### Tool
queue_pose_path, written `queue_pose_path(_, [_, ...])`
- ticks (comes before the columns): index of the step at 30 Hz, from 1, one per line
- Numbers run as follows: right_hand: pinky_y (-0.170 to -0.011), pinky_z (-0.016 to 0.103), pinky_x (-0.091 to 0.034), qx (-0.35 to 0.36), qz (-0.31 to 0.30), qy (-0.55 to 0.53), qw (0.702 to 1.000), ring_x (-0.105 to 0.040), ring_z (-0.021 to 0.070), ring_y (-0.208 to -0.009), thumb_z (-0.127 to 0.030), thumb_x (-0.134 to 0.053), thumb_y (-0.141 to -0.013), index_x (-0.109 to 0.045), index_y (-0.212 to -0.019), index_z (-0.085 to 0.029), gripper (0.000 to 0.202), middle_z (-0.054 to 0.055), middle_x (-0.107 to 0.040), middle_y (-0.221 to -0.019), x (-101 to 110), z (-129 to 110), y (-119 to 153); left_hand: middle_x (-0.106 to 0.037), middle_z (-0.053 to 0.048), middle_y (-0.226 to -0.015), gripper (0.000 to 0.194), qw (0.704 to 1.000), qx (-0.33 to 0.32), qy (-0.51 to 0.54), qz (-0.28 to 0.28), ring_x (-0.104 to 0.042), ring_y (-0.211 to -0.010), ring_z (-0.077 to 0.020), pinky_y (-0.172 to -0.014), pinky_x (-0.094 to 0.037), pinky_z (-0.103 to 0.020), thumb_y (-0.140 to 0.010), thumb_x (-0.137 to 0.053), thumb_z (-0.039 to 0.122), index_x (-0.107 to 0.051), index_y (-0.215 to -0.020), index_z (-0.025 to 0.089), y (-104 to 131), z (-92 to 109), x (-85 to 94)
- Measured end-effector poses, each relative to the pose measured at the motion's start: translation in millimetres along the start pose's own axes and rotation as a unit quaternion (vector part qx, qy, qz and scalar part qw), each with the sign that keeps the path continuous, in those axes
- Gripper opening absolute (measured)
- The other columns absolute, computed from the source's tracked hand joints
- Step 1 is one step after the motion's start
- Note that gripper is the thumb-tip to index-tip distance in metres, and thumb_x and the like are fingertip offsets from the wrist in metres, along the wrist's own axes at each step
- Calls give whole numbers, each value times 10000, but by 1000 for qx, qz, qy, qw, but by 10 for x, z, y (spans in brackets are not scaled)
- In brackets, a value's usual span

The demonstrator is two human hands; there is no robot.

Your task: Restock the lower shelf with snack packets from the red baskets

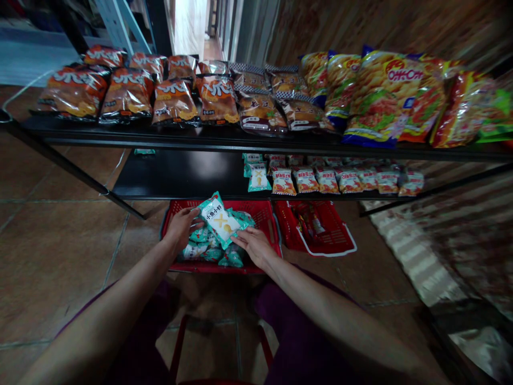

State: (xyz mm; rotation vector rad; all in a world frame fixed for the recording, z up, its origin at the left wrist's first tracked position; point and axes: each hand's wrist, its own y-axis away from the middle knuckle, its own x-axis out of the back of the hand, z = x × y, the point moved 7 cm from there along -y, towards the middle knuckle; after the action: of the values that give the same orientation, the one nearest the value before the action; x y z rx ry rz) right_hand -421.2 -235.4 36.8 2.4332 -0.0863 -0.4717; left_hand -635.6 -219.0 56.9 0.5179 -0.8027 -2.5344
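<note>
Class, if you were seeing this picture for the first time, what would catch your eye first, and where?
Probably the teal-and-white packet between the left hand and right hand, over a red basket of similar packets. Next, perhaps, the big yellow-and-blue bag towards the right of the upper shelf, and the shiny orange bags at its left.
</note>
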Motion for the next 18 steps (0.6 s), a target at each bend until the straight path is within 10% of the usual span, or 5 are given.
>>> queue_pose_path(18, [-881, 333, -533, 17, -13, 13, 1000, -582, 94, -679, -208, -826, -495, -520, -549, -179, 312, -59, -538, -588, 5, -22, -23, -616, -31, -636, 113, 999, 7, 42, 11, -596, -516, -112, -569, -525, -257, -722, -648, 46, -558, -714, 113, -23, -46, 23])
